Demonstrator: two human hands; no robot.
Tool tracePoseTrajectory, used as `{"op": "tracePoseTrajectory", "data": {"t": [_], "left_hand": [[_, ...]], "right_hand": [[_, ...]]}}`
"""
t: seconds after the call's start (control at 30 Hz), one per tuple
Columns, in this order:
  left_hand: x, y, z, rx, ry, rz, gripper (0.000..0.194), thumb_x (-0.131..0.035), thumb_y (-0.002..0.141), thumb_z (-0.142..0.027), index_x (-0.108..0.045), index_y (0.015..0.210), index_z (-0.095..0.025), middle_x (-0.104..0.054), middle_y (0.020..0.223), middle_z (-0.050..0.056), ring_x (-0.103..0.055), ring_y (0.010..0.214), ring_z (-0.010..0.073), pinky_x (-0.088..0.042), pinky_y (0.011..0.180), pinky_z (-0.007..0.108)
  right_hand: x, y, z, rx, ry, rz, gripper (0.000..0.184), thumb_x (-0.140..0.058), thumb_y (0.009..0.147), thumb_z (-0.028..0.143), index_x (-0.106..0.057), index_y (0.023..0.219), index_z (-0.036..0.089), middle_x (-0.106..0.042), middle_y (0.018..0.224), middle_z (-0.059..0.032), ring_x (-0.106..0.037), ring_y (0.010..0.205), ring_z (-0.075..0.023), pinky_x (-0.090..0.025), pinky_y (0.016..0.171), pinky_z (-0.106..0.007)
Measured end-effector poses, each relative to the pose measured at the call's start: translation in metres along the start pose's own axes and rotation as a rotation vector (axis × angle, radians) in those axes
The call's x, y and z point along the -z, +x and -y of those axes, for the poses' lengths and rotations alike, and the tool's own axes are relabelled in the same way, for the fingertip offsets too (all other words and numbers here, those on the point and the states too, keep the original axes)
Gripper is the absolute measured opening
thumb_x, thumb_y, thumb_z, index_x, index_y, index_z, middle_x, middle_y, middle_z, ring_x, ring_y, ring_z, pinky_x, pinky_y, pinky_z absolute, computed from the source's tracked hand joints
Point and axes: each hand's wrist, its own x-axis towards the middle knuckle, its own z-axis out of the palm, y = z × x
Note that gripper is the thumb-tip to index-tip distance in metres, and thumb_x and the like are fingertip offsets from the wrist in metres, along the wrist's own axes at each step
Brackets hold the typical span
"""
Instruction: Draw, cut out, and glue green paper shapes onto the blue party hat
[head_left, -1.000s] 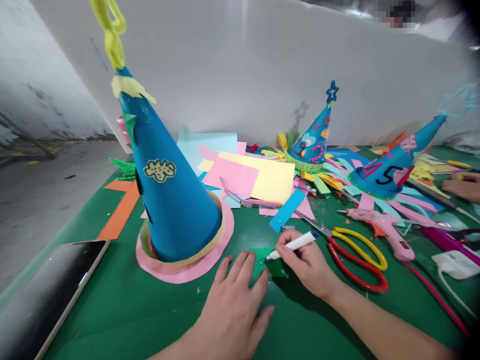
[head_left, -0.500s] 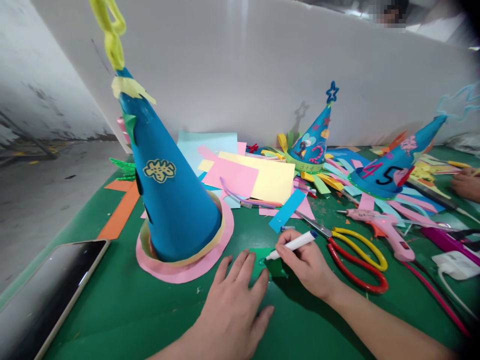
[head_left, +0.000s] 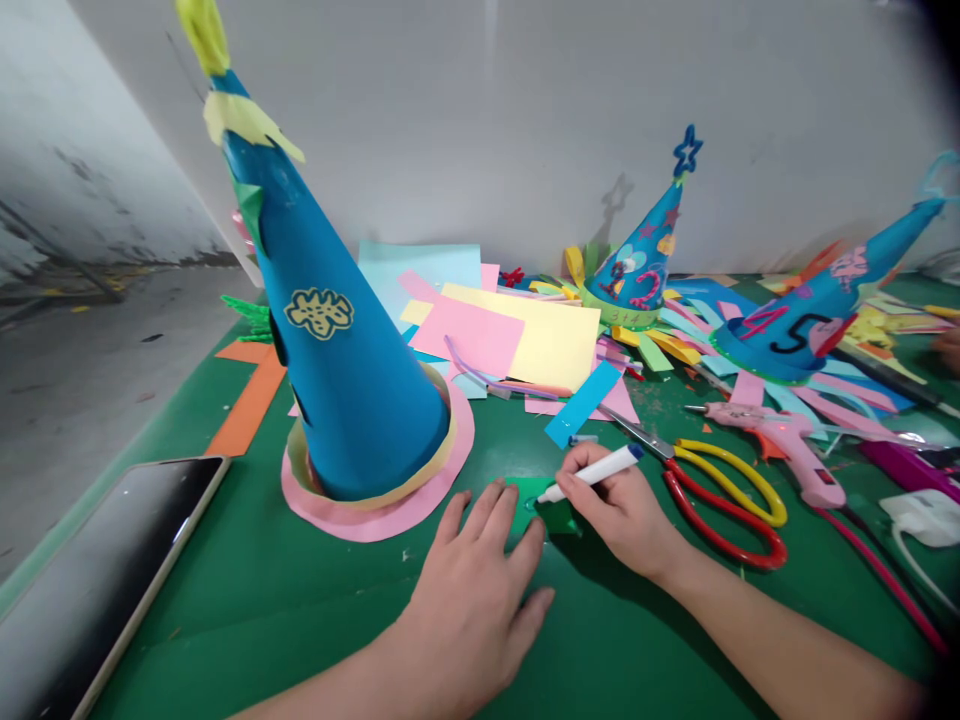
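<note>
My right hand [head_left: 619,505] grips a white marker [head_left: 598,471] with a dark blue end. Its tip touches a small piece of green paper [head_left: 559,516], where a short curved line shows. My left hand [head_left: 480,590] lies flat, fingers spread, with its fingertips on the paper's left edge. Left of the hands stands a tall blue cone hat [head_left: 352,400] with a pink brim, a yellow cloud-like cutout and a yellow top piece. Scissors [head_left: 720,490] with one red and one yellow handle lie right of my right hand.
A phone [head_left: 112,580] lies at the left table edge. Paper sheets [head_left: 555,340] and strips spread across the back. Two smaller decorated hats, one with a star [head_left: 637,255] and one with a 5 [head_left: 817,300], stand behind a pink glue gun [head_left: 780,435]. A co-worker's hand shows far right.
The view has shifted slightly, so the table things sit higher in the picture. My right hand and the marker stay at the green paper, and my left hand still rests on it.
</note>
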Motion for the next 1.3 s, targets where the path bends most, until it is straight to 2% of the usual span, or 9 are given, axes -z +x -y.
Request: {"op": "tracePoseTrajectory", "data": {"t": [1.3], "left_hand": [[-0.002, 0.0008, -0.0008, 0.012, 0.031, 0.015, 0.042, -0.032, 0.086, -0.044, -0.05, 0.118, -0.023, -0.047, 0.128, 0.015, -0.037, 0.121, 0.033, -0.033, 0.093, 0.055]], "right_hand": [[-0.0038, -0.0002, -0.002, -0.015, -0.02, 0.006, 0.013, -0.048, 0.083, 0.028, -0.046, 0.072, 0.021, -0.039, 0.053, 0.0064, -0.034, 0.046, -0.0102, -0.027, 0.042, -0.023]]}}
